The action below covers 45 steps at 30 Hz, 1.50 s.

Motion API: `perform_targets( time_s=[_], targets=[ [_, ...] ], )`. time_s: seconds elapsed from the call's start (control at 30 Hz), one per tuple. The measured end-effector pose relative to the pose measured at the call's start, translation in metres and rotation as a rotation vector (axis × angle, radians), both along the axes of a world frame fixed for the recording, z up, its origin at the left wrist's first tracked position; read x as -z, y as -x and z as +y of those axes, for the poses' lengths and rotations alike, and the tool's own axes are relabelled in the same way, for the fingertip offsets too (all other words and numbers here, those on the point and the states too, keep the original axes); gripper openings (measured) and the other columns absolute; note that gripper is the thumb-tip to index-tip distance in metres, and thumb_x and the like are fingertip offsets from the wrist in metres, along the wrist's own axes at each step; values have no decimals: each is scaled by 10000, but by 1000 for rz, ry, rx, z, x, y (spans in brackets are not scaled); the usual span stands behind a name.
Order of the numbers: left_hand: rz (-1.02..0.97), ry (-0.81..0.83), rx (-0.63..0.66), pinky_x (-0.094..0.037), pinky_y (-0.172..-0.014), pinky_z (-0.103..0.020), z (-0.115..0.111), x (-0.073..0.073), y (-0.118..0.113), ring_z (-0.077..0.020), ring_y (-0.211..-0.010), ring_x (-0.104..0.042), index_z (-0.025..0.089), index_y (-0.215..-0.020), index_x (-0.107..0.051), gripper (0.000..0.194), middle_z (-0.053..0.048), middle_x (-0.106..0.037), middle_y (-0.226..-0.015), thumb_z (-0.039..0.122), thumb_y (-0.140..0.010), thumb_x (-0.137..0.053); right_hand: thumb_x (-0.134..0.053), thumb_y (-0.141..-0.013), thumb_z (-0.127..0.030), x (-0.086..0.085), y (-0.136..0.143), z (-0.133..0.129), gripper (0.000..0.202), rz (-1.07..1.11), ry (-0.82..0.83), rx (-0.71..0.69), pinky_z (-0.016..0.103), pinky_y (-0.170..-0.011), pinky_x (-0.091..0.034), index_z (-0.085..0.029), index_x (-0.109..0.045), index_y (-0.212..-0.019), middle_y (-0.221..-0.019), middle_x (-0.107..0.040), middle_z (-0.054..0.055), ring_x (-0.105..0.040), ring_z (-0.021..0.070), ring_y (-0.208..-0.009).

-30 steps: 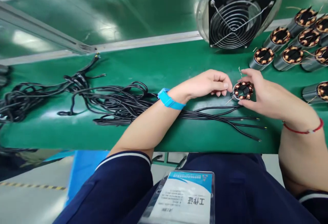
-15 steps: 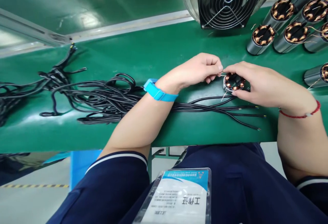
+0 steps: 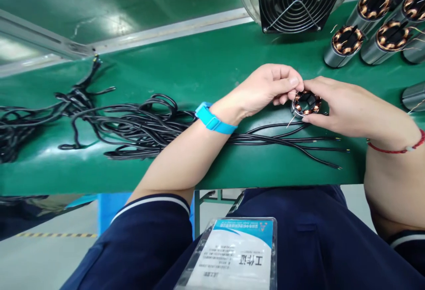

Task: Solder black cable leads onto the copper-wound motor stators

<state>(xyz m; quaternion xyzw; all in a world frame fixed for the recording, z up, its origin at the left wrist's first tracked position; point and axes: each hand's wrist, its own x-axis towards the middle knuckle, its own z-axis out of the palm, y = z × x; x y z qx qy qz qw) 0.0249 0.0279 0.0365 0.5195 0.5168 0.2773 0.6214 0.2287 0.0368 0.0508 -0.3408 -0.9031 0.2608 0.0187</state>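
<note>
A motor stator (image 3: pixel 308 102) with copper windings around a black core stands on the green bench, and my right hand (image 3: pixel 341 106) grips it with thumb and fingers around its rim. My left hand (image 3: pixel 277 85) is closed in a pinch at the stator's upper left edge, close to the right fingertips. A thin copper wire (image 3: pixel 292 93) shows by its fingers; the pinched end itself is hidden. Another loose wire end (image 3: pixel 290 122) sticks out from the stator's lower left side.
Black cables (image 3: pixel 142 126) lie bundled across the bench (image 3: pixel 186 64), their stripped ends just below the stator. Several more stators (image 3: pixel 343 46) stand at the upper right. A fan (image 3: pixel 299 0) with a wire guard sits at the back.
My left hand has shifted right, its fingertips now nearer the right fingers at the stator's rim. The stator appears turned or tilted slightly. The whole view has shifted a little.
</note>
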Motion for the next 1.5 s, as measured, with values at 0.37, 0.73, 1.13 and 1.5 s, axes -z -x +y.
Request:
perform_targets(
  time_s=[0.37, 0.73, 1.13, 1.5],
  targets=[
    [33, -104, 444, -395, -609, -207, -7, -1, 7, -70, -629, -490, 123, -853, -624, 144, 15, -572, -709, 264, -825, -631, -611, -812, -387, 7, -20, 13, 547, -16, -118, 214, 538, -1003, -490, -181, -536, -1313, -1292, -608, 101, -576, 350, -1190],
    [-266, 136, 319, -343, -528, -190, -2, 9, 1, -61, -585, -493, 107, -802, -640, 293, -35, -629, -720, 387, -854, -570, -489, -869, -280, 7, -11, 7, 521, -8, -76, 39, 484, -1034, -490, -147, -468, -1373, -1367, -559, 127, -557, 288, -1239],
    [28, -16, 195, -381, -541, -187, 10, -1, 1, -70, -620, -527, 116, -948, -614, 270, -43, -634, -837, 362, -855, -551, -568, -813, -298, 11, -35, 21, 652, -25, -43, 137, 466, -1069, -467, -183, -390, -1430, -1447, -476, 132, -501, 286, -1311],
    [811, -260, -236, -446, -671, -244, -99, -98, 156, -144, -747, -601, 144, -1014, -624, 293, -53, -656, -880, 366, -842, -542, -456, -883, -242, 4, -39, 31, 312, 347, -354, 199, 440, -872, -544, -259, -579, -1169, -1105, -683, 132, -669, 297, -999]
  ],
)
